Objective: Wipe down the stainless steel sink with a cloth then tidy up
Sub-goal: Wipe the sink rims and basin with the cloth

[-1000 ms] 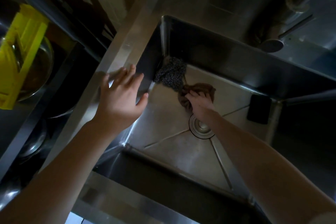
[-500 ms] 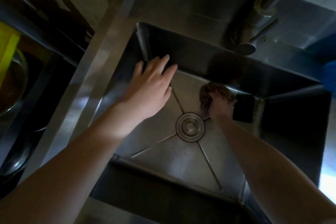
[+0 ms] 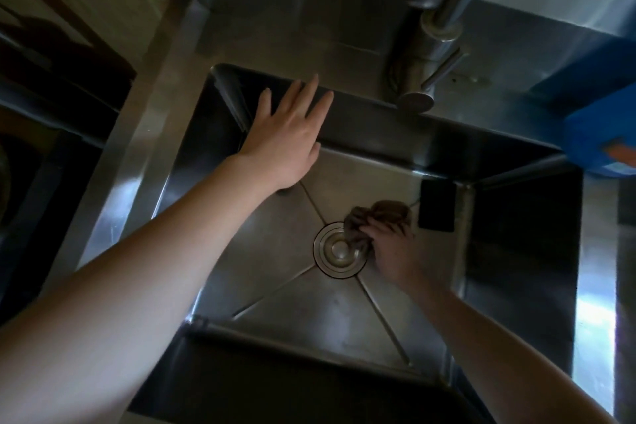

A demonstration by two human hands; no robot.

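Right hand (image 3: pixel 392 251) clutches cloth (image 3: pixel 378 217) beside drain (image 3: pixel 339 249), frame centre; left hand (image 3: pixel 289 141) splayed, empty. Risk: cloth snags drain.

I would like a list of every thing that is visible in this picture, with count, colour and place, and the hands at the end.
sink: one, steel grey, centre of view
drain: one, steel, middle of the sink floor
cloth: one, brown, bunched on the sink floor beside the drain
dark rectangular object: one, black, far right corner of the sink; what it is, unclear
tap: one, steel, behind the sink
blue package: one, blue, upper right edge
left hand: one, open, spread over the far left corner
right hand: one, gripping the cloth
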